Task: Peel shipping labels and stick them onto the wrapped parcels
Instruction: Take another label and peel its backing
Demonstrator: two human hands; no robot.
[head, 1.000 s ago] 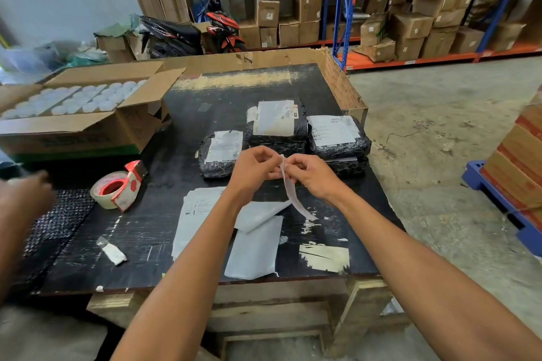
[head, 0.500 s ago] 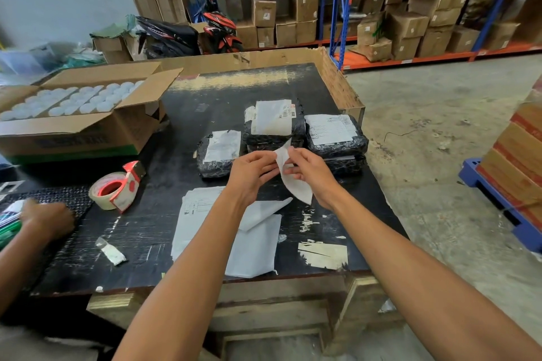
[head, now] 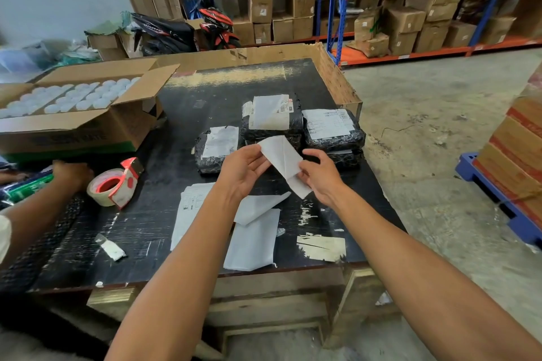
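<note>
Hands met above the table (head: 205, 91), just in front of the parcels. The left hand (head: 243, 168) pinched the upper left edge of a white label (head: 283, 160) between thumb and fingertips, its other fingers loosely curled. The right hand (head: 321, 174) held the label's lower right part, thumb on the face and fingers behind it. The label hung tilted between them, clear of the table, folded or creased along a line down its middle; whether its backing was partly off could not be told.

Three black wrapped parcels lay side by side behind the hands: the left parcel (head: 215, 152), the middle parcel (head: 271, 126) and the right parcel (head: 333, 129), each with a white label on top. The right one sat on another parcel beneath it.

Loose white sheets (head: 253, 239) lay on the table under the forearms, beside a printed sheet (head: 190, 205). A tape dispenser (head: 115, 183) stood to the left, near a second person's hand (head: 73, 174) that rested at the table's left edge. An open carton (head: 82, 126) of white lids stood further left.
</note>
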